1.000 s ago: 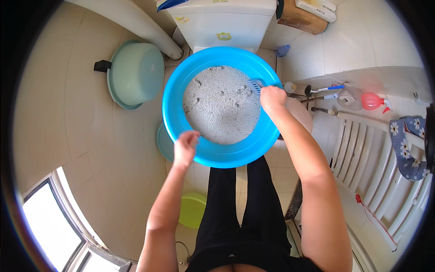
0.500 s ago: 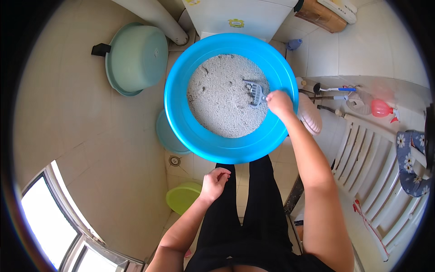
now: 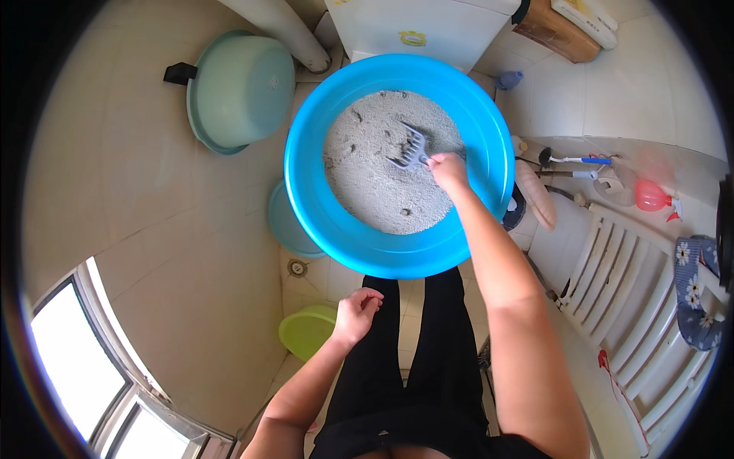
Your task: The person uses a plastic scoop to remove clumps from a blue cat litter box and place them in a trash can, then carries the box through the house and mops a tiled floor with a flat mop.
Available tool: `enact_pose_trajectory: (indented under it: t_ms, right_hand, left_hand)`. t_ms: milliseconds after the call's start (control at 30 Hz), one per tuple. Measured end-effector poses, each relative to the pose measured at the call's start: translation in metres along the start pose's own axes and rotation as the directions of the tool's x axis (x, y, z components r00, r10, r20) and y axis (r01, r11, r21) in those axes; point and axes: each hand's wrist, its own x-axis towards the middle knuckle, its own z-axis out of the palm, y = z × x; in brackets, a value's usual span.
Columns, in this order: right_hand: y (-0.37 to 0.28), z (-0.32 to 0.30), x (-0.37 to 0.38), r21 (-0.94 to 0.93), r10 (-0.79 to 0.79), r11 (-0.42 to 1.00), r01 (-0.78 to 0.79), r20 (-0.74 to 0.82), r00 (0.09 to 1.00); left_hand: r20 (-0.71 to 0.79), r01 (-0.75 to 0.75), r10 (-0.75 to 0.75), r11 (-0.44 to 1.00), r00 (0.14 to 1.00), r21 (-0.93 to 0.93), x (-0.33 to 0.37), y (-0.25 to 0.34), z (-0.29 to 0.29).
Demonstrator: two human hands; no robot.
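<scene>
My right hand (image 3: 449, 171) is closed around the handle of a grey slotted litter scoop (image 3: 414, 148). The scoop's head lies in pale grey cat litter (image 3: 375, 195), a little right of the middle. Several darker clumps and bits show in the litter. A large round blue basin (image 3: 303, 200) holds it, with my right wrist reaching over the near right side. My left hand (image 3: 358, 315) hangs in front of my left thigh, fingers curled in and nothing seen in them. It is apart from the basin.
Against the left wall hangs a pale green basin (image 3: 241, 92). Below are a light blue basin (image 3: 289, 226) and a lime green basin (image 3: 307, 332). A white slatted chair (image 3: 623, 268) stands at the right, near a pink spray bottle (image 3: 650, 195) and a brush (image 3: 573, 160).
The scoop has shifted left through the litter and turned, its head now pointing more up and left. A dark clump shows near the lower middle. My left hand has hardly moved.
</scene>
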Motion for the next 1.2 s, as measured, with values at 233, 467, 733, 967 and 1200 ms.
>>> enact_pose_trajectory:
  t_ms: [233, 467, 733, 967, 1200]
  right_hand:
    - [-0.047, 0.018, -0.009, -0.174, 0.067, 0.982, -0.072, -0.035, 0.997]
    - [-0.08, 0.03, -0.004, -0.21, -0.064, 0.976, 0.049, -0.065, 0.996]
    - [-0.083, 0.076, -0.002, 0.02, -0.002, 1.0, 0.003, -0.047, 0.999]
    - [-0.025, 0.049, -0.016, 0.292, -0.101, 0.95, 0.109, -0.04, 0.994]
    - [-0.02, 0.013, -0.022, 0.204, -0.051, 0.977, 0.059, -0.044, 0.998]
  left_hand:
    - [-0.021, 0.013, -0.014, 0.999, 1.0, -0.039, -0.004, 0.004, 0.001]
    - [-0.065, 0.051, -0.058, 0.993, 0.996, -0.102, -0.006, -0.002, -0.001]
    - [-0.075, 0.044, -0.058, 0.984, 0.996, -0.175, -0.006, -0.007, 0.005]
    - [-0.093, 0.046, -0.062, 0.986, 0.994, -0.16, -0.013, -0.007, -0.007]
    - [-0.082, 0.024, -0.038, 0.986, 0.996, -0.167, -0.007, -0.002, -0.005]
